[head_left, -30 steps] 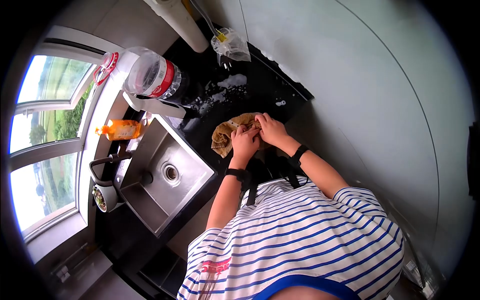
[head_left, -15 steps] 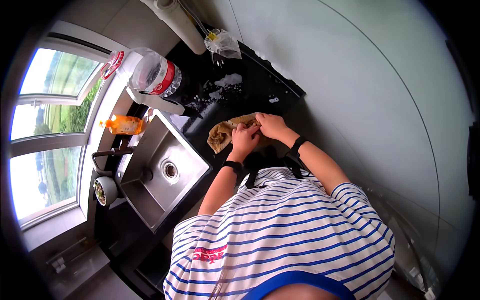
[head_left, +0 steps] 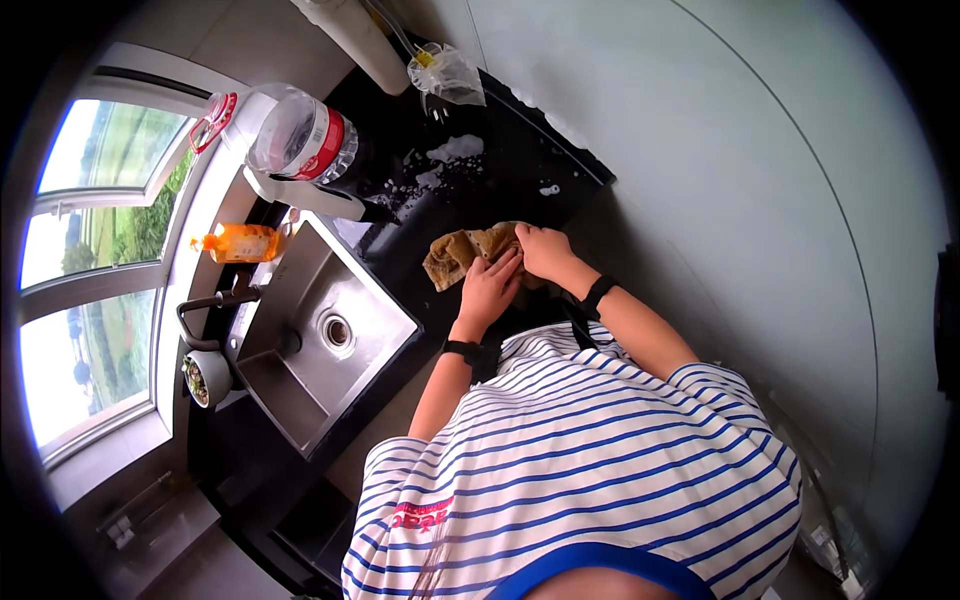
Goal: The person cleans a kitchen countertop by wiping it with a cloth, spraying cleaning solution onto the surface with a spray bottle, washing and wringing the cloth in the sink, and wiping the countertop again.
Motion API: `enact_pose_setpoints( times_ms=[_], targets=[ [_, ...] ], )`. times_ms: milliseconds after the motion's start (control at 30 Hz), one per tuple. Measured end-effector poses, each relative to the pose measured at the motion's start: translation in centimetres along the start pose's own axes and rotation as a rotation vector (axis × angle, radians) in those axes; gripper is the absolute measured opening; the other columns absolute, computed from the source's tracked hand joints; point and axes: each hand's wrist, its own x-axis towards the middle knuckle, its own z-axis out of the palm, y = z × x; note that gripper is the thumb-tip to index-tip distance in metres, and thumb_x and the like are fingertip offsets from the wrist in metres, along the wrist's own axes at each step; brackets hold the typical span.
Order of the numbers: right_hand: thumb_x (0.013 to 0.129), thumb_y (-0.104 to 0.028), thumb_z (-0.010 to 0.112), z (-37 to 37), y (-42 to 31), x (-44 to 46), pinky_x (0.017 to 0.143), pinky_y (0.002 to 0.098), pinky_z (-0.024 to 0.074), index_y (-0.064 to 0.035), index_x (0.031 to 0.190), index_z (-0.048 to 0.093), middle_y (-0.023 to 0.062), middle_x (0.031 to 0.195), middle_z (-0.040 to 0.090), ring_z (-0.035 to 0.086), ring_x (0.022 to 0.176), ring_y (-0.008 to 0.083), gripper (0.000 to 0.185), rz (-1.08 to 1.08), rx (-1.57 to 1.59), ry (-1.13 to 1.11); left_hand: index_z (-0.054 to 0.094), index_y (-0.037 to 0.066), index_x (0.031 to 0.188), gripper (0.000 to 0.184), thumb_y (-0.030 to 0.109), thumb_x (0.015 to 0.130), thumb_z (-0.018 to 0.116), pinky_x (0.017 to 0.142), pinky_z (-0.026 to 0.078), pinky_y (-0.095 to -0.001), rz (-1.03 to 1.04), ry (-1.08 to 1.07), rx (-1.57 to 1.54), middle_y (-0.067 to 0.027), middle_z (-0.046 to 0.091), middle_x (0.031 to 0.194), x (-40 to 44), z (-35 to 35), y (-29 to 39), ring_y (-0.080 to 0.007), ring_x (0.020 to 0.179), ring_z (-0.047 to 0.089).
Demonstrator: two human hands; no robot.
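**Two hands on a brown cloth at the counter's near edge**

We see a brown cloth [head_left: 455, 256], soft, crumpled and folded, its outline irregular. It lies against a smooth black countertop [head_left: 490, 195], which carries white foam [head_left: 456, 149] and scattered droplets. Beside it we note a rectangular sink [head_left: 312, 290] of brushed metal with a round drain [head_left: 337, 331]. Farther left stand a translucent orange bottle [head_left: 243, 243] and a large ribbed bottle [head_left: 318, 147] of clear plastic with a red-and-white label. A crinkled clear bag [head_left: 452, 78] sits near the wall.

We cannot make out the cloth's right-hand part, which the fingers cover, nor its underside. The palms are turned from us, and dark straps below the wrists merge into shadow. The lettering on the striped shirt [head_left: 600, 440] is too distorted to read.

The cloth lies between the hands and the far part of the counter, extending leftward past the fingertips. The right hand [head_left: 546, 252] is curled, its fingers clamped on the cloth. The left hand [head_left: 489, 287] lays fairly straight fingers over it, close to the right; whether these pinch the fabric we cannot tell.
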Motion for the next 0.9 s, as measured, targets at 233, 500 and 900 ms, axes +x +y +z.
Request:
enact_pose_setpoints(
  times_ms=[233,500,900],
  targets=[
    [0.078,-0.015,0.061,1.4,-2.2,2.5,0.066,0.0373,0.0551,-0.0005,0.107,0.053,0.0156,0.098,0.067,0.068,0.083,0.0283,0.034,0.010,-0.171,0.046,0.055,0.010,0.128,0.049,0.007,0.079,0.059,0.106,0.035,-0.0428,-0.180,0.066,0.117,-0.0138,0.041,0.144,-3.2,-0.7,-0.8,-0.0309,0.130,0.041],
    [0.079,-0.016,0.059,2.1,-2.8,5.7,0.065,0.0365,0.0545,-0.0015,0.098,0.054,0.0141,0.087,0.067,0.067,0.082,0.0283,0.024,0.024,-0.230,0.183,0.055,0.004,0.121,0.051,0.001,0.070,0.052,0.112,0.024,-0.0504,-0.245,0.082,-0.008,-0.0158,0.045,0.140,1.8,0.4,-3.3,-0.0325,0.134,0.034],
    [0.085,-0.014,0.051,0.9,-2.1,9.3,0.072,0.0414,0.0535,-0.0058,0.105,0.050,0.0145,0.101,0.065,0.065,0.091,0.0318,0.022,0.045,-0.210,0.095,0.063,0.007,0.102,0.034,0.004,0.069,0.056,0.093,0.041,-0.0397,-0.208,0.198,0.187,-0.0113,0.062,0.119,5.0,-0.5,-5.0,-0.0267,0.111,0.054]
  ],
)
